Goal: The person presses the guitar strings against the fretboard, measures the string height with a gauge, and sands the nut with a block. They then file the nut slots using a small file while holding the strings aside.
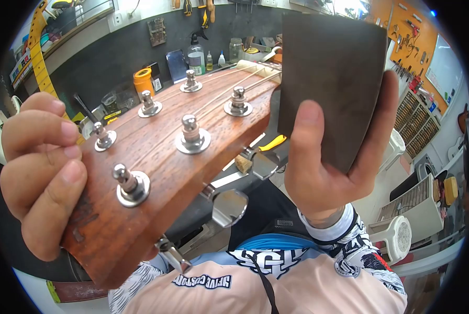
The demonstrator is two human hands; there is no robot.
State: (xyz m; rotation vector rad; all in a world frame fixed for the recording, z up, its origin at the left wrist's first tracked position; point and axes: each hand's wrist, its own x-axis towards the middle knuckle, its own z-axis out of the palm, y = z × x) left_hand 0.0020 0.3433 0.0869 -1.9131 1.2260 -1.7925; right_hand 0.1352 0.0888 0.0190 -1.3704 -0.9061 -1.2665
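Observation:
A brown wooden guitar headstock [145, 220] fills the middle of the view, its end tilted toward me at lower left. My left hand [43, 172] grips that end, fingers curled over its edge. Shiny tuning posts [190, 133] stand up from its face, and chrome tuner buttons [229, 206] stick out along the near side. Strings run back to a pale nut [253, 68]. Raised at the right, my right hand [334, 157] pinches a dark grey-brown sheet, which looks like sandpaper [331, 78], between thumb and fingers. The sheet bends slightly and stands apart from the strings.
On the bench behind are a spray bottle [196, 55], an orange container [143, 80], a glass jar [235, 49] and a yellow-handled brush [272, 143]. A guitar neck [40, 63] rises at far left. White stools [399, 238] and an orange tool board [410, 34] are at right.

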